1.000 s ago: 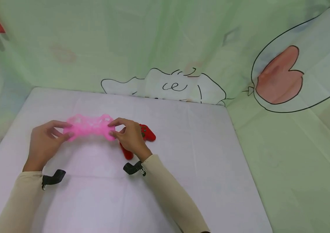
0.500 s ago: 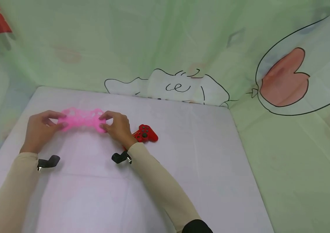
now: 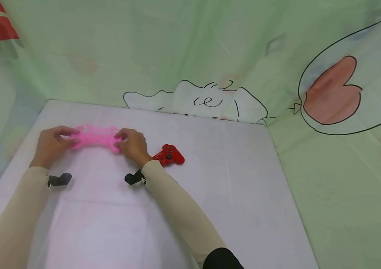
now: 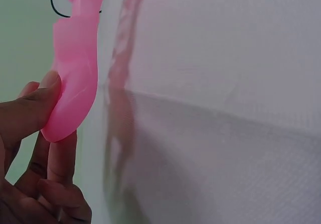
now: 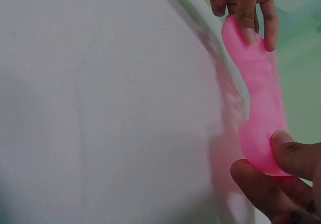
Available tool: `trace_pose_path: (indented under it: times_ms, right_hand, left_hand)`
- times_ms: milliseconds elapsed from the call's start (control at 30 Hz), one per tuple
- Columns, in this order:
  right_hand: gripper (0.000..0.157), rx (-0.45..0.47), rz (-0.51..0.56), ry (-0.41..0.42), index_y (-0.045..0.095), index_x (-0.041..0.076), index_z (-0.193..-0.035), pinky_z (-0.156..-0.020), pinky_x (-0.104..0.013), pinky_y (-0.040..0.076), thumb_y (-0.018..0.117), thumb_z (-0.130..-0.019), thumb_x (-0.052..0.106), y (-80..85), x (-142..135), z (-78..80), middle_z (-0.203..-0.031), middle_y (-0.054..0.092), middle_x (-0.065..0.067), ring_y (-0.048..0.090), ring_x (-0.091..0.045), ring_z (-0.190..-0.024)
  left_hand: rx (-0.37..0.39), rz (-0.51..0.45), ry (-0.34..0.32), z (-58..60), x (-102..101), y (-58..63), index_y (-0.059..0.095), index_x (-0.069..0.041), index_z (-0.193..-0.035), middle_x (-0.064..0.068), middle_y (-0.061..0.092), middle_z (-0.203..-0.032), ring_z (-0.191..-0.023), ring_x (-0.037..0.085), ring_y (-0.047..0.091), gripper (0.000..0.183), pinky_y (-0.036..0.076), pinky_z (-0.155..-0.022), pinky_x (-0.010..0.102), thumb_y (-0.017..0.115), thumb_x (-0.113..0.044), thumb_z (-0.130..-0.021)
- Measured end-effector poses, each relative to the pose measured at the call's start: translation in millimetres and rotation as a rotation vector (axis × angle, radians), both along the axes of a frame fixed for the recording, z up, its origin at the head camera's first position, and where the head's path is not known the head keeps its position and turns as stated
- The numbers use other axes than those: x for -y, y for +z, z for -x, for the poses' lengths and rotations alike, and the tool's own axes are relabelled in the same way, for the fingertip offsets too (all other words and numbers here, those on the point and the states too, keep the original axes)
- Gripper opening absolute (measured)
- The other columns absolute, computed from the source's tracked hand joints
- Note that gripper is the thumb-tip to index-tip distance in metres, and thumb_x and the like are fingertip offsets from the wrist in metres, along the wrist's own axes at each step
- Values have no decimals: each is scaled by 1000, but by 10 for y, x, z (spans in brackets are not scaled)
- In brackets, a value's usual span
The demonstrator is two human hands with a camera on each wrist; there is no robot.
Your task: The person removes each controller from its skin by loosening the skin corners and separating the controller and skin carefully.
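Note:
A pink, see-through silicone controller cover [image 3: 97,136] is held stretched lengthwise between both hands over the far left of the table. My left hand [image 3: 51,144] pinches its left end between thumb and fingers. At the other end, my right hand [image 3: 134,145] has the cover between thumb and forefinger. The left wrist view shows the cover [image 4: 77,68] side-on, with its pink shadow apart from it on the cloth. Both gripped ends of the cover [image 5: 263,93] appear in the right wrist view. A red game controller [image 3: 169,155] lies just right of my right hand, partly hidden by the wrist.
White cloth covers the table [image 3: 251,194]. Behind it hangs a green printed curtain [image 3: 136,45], with more curtain along both sides. A black camera mount [image 3: 60,179] sits on the left wrist, and another black mount [image 3: 134,177] on the right.
Both hands have moved the pink cover left and farther back, then held it nearly still. More of the red controller shows beside the right wrist. The head view has shifted slightly.

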State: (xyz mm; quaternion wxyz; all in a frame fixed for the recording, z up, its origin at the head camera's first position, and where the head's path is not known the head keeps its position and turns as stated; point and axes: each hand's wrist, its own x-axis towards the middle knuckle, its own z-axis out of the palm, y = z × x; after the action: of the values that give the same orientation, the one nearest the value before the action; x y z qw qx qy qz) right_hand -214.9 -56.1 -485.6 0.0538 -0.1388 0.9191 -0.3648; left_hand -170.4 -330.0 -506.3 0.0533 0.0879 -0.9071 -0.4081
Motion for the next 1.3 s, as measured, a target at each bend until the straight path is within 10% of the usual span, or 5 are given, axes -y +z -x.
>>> trace_pose_path:
  times_ms: [467, 867, 1000, 1167, 1300]
  right_hand:
    - [16, 84, -100, -14, 72, 28, -101, -59, -21, 42, 79, -86, 29, -82, 27, -33, -77, 60, 9, 55, -8, -68]
    - [26, 12, -50, 67, 75, 29, -112, -84, -23, 47, 78, -86, 31, 83, -156, -113, -107, 70, 4, 61, -8, -95]
    - [29, -26, 9, 53, 74, 31, -115, -86, -25, 48, 78, -87, 34, 206, -258, -172, -112, 69, 1, 61, -13, -103]
    - [32, -74, 120, 27, 72, 34, -118, -72, -19, 51, 78, -86, 38, 347, -409, -284, -112, 66, 5, 65, -7, -84]
    - [34, -116, 231, 38, 70, 34, -119, -63, -17, 52, 78, -86, 39, 455, -535, -386, -112, 64, 10, 63, 0, -72]
  left_hand:
    - [81, 13, -47, -28, -34, -149, 68, -19, -124, 9, 65, -118, -89, 23, 48, 49, 41, -69, 28, 69, -53, -88]
    - [111, 18, -62, -151, -153, 24, 61, -21, -132, 18, 55, -135, -109, 34, 53, 54, 45, -77, 36, 63, -56, -91]
    - [5, 28, 24, -247, -302, 67, 60, -18, -133, 23, 48, -136, -116, 42, 48, 56, 40, -85, 50, 63, -55, -91]
    - [-218, -43, 212, -419, -716, 192, 68, -21, -125, 8, 56, -129, -109, 24, 50, 45, 39, -81, 29, 74, -45, -87]
    - [-399, -101, 218, -521, -1040, 256, 72, -20, -119, 3, 61, -119, -100, 12, 50, 37, 39, -76, 22, 80, -30, -84]
